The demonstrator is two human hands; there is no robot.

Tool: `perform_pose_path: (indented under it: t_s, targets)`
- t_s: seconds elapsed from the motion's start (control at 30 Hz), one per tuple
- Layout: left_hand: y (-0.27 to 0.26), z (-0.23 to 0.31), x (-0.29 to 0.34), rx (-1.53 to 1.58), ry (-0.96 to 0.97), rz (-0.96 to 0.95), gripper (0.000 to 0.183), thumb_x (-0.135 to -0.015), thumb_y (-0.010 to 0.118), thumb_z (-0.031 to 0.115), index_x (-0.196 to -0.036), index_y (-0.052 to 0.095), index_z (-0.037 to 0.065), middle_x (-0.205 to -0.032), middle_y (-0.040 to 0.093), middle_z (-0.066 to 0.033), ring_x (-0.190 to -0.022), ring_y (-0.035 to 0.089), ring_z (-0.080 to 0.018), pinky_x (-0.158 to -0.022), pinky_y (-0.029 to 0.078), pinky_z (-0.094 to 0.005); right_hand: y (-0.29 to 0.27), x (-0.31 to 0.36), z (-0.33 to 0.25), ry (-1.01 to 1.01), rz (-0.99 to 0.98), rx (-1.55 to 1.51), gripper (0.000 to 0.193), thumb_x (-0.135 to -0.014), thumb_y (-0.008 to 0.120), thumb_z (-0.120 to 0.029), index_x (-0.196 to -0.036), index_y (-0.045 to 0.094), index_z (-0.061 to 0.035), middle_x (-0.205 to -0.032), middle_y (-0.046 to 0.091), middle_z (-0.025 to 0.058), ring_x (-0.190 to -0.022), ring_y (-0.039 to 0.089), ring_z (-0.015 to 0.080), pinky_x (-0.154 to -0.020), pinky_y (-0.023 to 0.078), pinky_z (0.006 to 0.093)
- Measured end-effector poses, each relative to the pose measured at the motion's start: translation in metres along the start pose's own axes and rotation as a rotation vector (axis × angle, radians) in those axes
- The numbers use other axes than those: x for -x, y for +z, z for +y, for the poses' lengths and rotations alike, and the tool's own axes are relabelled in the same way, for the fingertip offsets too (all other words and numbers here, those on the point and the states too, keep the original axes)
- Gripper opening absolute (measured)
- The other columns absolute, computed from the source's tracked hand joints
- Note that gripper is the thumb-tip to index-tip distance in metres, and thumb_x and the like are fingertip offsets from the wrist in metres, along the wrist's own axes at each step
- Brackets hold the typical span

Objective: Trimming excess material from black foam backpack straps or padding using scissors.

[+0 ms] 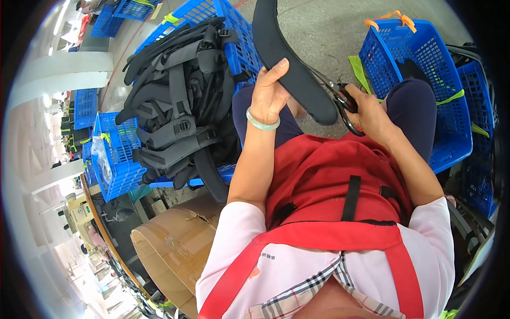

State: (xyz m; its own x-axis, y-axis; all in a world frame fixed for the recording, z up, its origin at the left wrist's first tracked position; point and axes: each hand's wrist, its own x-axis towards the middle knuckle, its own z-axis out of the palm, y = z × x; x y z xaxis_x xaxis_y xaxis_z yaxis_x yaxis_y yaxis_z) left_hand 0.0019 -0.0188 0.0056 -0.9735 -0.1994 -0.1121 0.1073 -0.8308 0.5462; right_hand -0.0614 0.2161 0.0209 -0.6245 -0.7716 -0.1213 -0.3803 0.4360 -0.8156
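- The left hand [268, 100] is clamping on a dark padded strap [302, 77], its thumb lying on the face and its other fingers mostly hiding behind.
- That strap is running from the top centre of the frame down to a rounded end right of centre.
- The right hand [373, 112] is closing around the black-handled scissors [343, 102], whose blades are pointing up and left beside the strap's right edge; whether the blades are touching it or parting, I cannot tell.
- Padding could be getting nicked if the blades were angling inward, since they are lying so near the edge.
- The left fingers could be getting cut if the tips were slipping past the strap, because they are partly hiding beneath it.
- The strap could be twisting under a loose grip, as its rounded end is hanging unsupported.
- In the upper left, a heap of dark straps [178, 101] is overflowing a blue crate [240, 42]; a knock could be sliding some off.
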Motion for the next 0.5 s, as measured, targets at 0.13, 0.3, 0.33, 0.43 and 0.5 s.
perform_pose_path:
  t_s: [0.13,0.3,0.33,0.43,0.5]
  targets:
    - [0.006,-0.006,0.006,-0.070,0.005,0.047,0.015,-0.082,0.068,-0.004,-0.094,0.066,0.005,-0.093,0.067,-0.0053,-0.083,0.065,-0.0165,-0.079,0.054,-0.0311,0.006,-0.002,0.006,-0.030,-0.014,0.012,0.035,-0.081,0.067,-0.014,-0.107,0.047,-0.0001,-0.079,0.059,0.0239,-0.079,0.059,0.0426,-0.067,0.045,0.0444]
    - [0.006,-0.009,0.009,-0.140,0.048,0.026,0.018,-0.082,0.066,-0.007,-0.095,0.066,0.005,-0.092,0.068,-0.0052,-0.085,0.066,-0.0168,-0.080,0.054,-0.0324,0.007,-0.004,-0.003,-0.100,0.009,0.003,0.044,-0.078,0.068,-0.014,-0.111,0.041,-0.0007,-0.082,0.060,0.0230,-0.081,0.059,0.0448,-0.069,0.045,0.0464]
    - [0.006,-0.009,0.009,-0.140,0.047,0.025,0.018,-0.082,0.066,-0.007,-0.095,0.066,0.005,-0.092,0.068,-0.0052,-0.085,0.066,-0.0168,-0.080,0.054,-0.0324,0.007,-0.005,-0.003,-0.099,0.010,0.002,0.044,-0.078,0.068,-0.014,-0.111,0.041,-0.0007,-0.082,0.060,0.0230,-0.081,0.059,0.0448,-0.069,0.045,0.0464]
    - [0.008,-0.008,0.011,-0.127,0.043,0.020,0.019,-0.081,0.066,-0.008,-0.096,0.066,0.005,-0.093,0.068,-0.0054,-0.086,0.066,-0.0172,-0.081,0.054,-0.0327,0.006,-0.006,-0.003,-0.181,0.055,0.028,0.045,-0.078,0.070,-0.016,-0.108,0.041,0.0001,-0.081,0.060,0.0225,-0.082,0.059,0.0448,-0.069,0.045,0.0468]
    - [0.007,-0.008,0.011,-0.114,0.051,0.019,0.021,-0.081,0.066,-0.008,-0.097,0.066,0.005,-0.093,0.068,-0.0057,-0.087,0.066,-0.0174,-0.082,0.054,-0.0333,0.001,-0.005,-0.011,-0.124,-0.009,0.028,0.042,-0.078,0.069,-0.014,-0.107,0.042,0.0005,-0.080,0.060,0.0246,-0.080,0.059,0.0451,-0.067,0.045,0.0476]
